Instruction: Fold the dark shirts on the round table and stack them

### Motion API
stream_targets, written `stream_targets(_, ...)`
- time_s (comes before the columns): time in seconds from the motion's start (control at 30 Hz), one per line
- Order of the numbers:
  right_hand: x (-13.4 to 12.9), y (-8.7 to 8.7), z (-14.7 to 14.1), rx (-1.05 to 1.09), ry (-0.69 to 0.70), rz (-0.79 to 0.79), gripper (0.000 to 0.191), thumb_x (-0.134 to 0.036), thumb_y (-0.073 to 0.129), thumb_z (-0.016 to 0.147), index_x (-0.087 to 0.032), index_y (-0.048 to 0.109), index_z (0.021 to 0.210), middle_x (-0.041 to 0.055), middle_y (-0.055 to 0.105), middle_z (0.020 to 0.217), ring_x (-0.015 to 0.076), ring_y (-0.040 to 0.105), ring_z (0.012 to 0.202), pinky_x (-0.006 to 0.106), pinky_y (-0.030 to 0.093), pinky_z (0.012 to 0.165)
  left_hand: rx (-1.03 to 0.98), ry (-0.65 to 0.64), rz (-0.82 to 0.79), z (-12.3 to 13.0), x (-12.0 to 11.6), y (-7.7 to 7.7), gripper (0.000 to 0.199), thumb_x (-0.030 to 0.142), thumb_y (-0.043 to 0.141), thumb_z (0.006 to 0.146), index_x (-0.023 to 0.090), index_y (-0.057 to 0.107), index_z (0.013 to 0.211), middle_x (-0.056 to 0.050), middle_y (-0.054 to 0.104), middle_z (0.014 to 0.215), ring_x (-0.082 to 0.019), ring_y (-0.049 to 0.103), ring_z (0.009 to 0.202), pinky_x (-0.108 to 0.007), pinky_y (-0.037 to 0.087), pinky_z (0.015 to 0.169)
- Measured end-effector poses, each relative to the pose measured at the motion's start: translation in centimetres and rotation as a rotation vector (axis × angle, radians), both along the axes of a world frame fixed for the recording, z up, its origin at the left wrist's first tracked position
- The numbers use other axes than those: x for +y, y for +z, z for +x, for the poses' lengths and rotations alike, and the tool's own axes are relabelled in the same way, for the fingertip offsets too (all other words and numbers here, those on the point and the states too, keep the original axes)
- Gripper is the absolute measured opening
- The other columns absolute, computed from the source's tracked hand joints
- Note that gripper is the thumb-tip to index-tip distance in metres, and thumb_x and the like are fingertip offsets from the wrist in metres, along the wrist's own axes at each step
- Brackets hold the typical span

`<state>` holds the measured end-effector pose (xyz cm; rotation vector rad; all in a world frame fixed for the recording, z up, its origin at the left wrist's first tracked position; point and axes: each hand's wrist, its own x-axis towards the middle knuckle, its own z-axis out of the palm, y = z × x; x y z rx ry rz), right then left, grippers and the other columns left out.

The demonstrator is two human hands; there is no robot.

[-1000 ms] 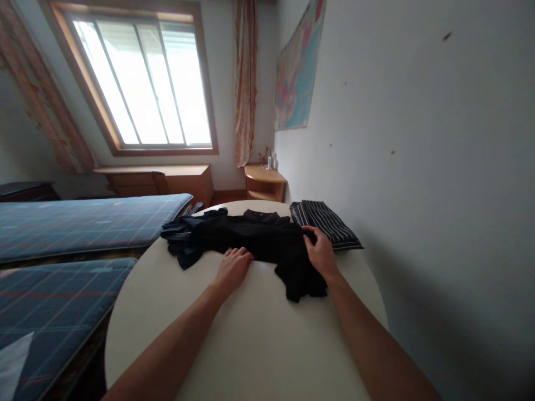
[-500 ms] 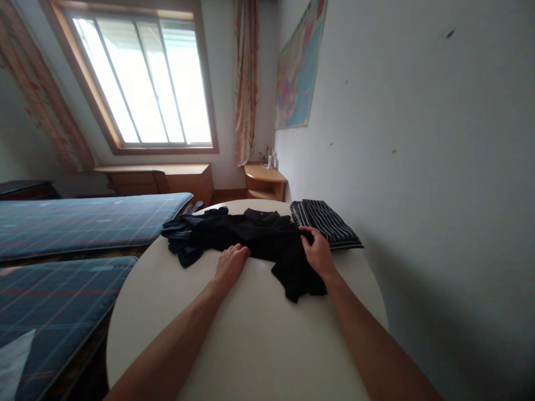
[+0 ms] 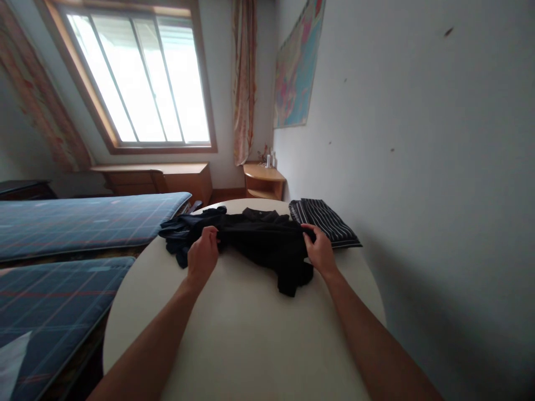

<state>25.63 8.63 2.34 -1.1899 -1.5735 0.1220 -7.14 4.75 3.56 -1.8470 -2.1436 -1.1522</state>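
Observation:
A black shirt (image 3: pixel 259 239) with a collar at its far side is stretched between my two hands over the round white table (image 3: pixel 251 334). My left hand (image 3: pixel 203 253) pinches the shirt's left end, fingers closed. At the right end, my right hand (image 3: pixel 319 248) grips the cloth between thumb and fingers. One part of the shirt, perhaps a sleeve, hangs toward me near my right hand. Dark navy clothing (image 3: pixel 179 231) lies crumpled beyond my left hand. Just past my right hand sits a folded black cloth with white stripes (image 3: pixel 328 220).
Two beds with blue plaid mattresses (image 3: pixel 83 223) stand left of the table. A white wall (image 3: pixel 418 195) rises close on the right. Toward the window (image 3: pixel 142 83) are a wooden desk (image 3: pixel 184 172) and a corner shelf (image 3: pixel 265 174) holding small bottles.
My left hand has moved left and up from the shirt's near edge and now grips its left end. The near edge is lifted and pulled taut. My right hand keeps its hold.

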Motion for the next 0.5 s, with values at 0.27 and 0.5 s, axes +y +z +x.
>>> stream_targets(0.27,0.5,-0.8,-0.2,-0.081,0.083,-0.011,0.031,-0.025,0.049,0.088,-0.018,0.066,0.112,0.0133,0.065,0.124,0.0245,0.059,0.119,0.045,0.04,0.11,-0.478,-0.139,0.027,-2.6,2.3,-1.9,0.03,0.033,0.046,0.095,0.019,0.055,0.12,-0.007,0.073,0.096,-0.019,0.071,0.073,-0.029,0.051,0.07)
stream_targets(0.5,-1.8,0.5,-1.5,-0.331,0.252,-0.074,0.026,-0.039,0.064,0.086,-0.025,0.073,0.107,0.0104,0.056,0.14,0.0306,0.039,0.14,0.058,0.023,0.117,-0.237,-0.34,-0.174,0.5,1.3,-3.9,0.083,0.029,0.064,0.085,0.016,0.021,0.154,-0.02,0.054,0.141,-0.027,0.064,0.115,-0.04,0.048,0.099)
